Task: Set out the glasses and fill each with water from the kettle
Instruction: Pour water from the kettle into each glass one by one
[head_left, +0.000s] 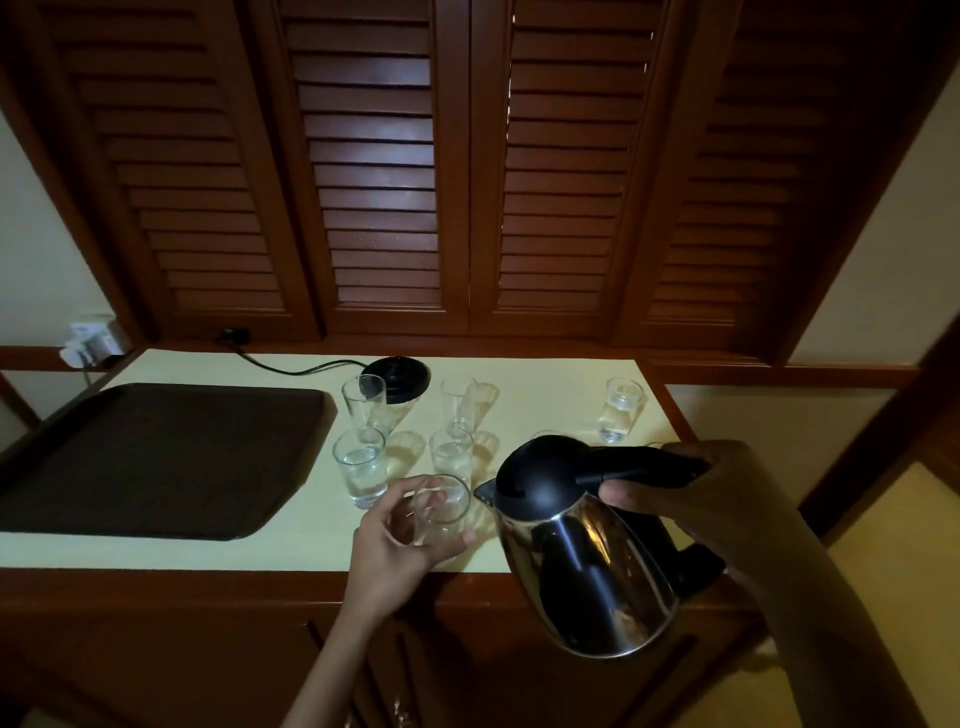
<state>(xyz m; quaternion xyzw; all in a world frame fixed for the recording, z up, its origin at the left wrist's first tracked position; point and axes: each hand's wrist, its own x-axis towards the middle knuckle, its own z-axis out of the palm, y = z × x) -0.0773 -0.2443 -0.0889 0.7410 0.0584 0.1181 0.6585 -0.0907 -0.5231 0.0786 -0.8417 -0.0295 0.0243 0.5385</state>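
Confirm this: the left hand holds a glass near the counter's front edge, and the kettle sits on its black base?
No. The kettle is off its black base, gripped by the right hand beside the glass that the left hand holds near the counter's front edge. The head view shows this.
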